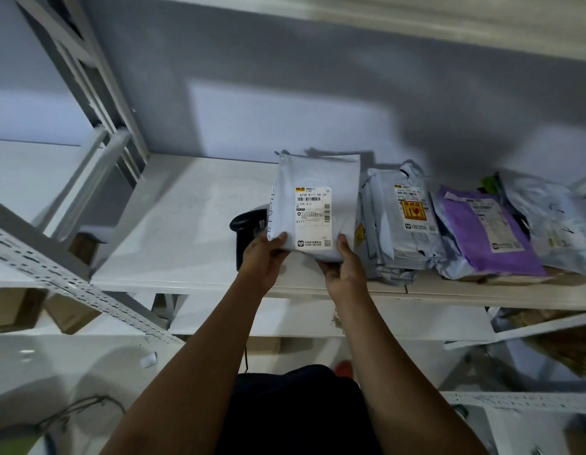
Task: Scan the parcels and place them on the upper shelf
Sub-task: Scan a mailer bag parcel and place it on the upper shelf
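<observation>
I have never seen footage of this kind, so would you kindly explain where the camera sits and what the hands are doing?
There is no machine here. One camera, worn on a person's head, looks forward and down along their bare arms. The left hand and right hand each hold the near edge of a grey parcel with a white label, over a white shelf. A black scanner shows just behind the left hand. Further right on the shelf are an orange-stickered parcel and a purple parcel.
</observation>
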